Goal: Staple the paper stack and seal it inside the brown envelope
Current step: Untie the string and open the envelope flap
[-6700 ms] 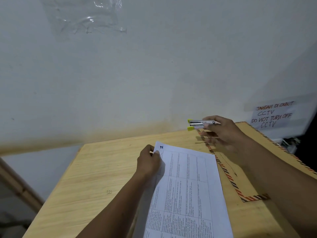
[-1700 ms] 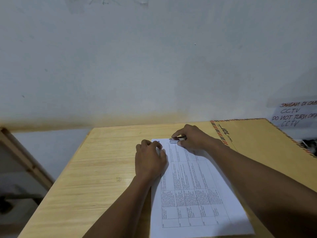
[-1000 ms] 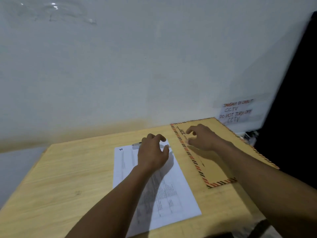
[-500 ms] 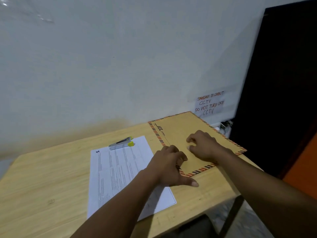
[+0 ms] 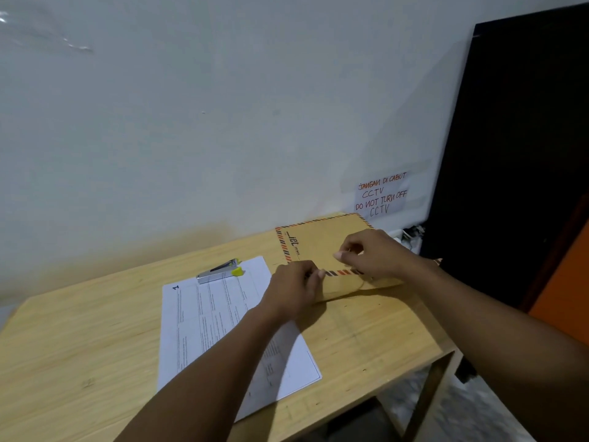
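Envelope point(image 5: 322, 242), stapler point(image 5: 217, 272), paper stack point(image 5: 213, 323): one each.

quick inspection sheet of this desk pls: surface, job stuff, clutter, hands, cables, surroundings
surface: wooden table, bare wood showing
job's things: paper stack flat on the table; stapler lying on its far edge; brown envelope right of it, near end lifted and curled
clutter: nothing seen
hands: left hand and right hand each pinch the envelope's striped edge
cables: blurred white fittings behind the envelope, cannot tell
surroundings: handwritten CCTV sign on white wall; dark door at right
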The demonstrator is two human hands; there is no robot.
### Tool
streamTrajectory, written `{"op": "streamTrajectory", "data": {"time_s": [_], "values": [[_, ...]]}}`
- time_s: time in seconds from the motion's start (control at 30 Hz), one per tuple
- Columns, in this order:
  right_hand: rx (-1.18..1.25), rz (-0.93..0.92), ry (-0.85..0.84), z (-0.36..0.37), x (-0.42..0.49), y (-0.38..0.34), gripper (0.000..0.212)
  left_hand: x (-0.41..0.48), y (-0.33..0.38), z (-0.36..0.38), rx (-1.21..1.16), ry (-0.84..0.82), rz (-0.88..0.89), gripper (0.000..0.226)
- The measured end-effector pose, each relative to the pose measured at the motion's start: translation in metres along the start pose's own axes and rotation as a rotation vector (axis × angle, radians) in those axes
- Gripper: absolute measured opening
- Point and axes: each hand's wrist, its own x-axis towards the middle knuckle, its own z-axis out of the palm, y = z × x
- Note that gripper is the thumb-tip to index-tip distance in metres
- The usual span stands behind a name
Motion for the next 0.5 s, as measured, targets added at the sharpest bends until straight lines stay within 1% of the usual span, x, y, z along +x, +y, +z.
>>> {"op": "streamTrajectory", "data": {"time_s": [0.07, 0.13, 0.23, 0.37, 0.5], "values": [[-0.174, -0.057, 0.039, -0.01, -0.003, -0.008, 0.046, 0.005, -0.003, -0.001, -0.045, 0.028, -0.074, 0.027], [-0.373, -0.13, 0.043, -0.017, -0.006, -0.016, 0.06, 0.009, -0.008, -0.001, -0.089, 0.053, -0.145, 0.03], [-0.503, -0.163, -0.004, -0.017, -0.01, -0.017, 0.063, 0.012, -0.013, -0.002, -0.156, 0.059, -0.212, 0.034], [-0.496, -0.163, 0.002, -0.006, -0.01, -0.011, 0.058, 0.011, -0.01, -0.003, -0.181, 0.047, -0.216, 0.033], [-0.335, -0.136, -0.002, -0.007, -0.01, -0.007, 0.047, 0.01, -0.01, -0.005, -0.207, 0.041, -0.201, 0.023]]}}
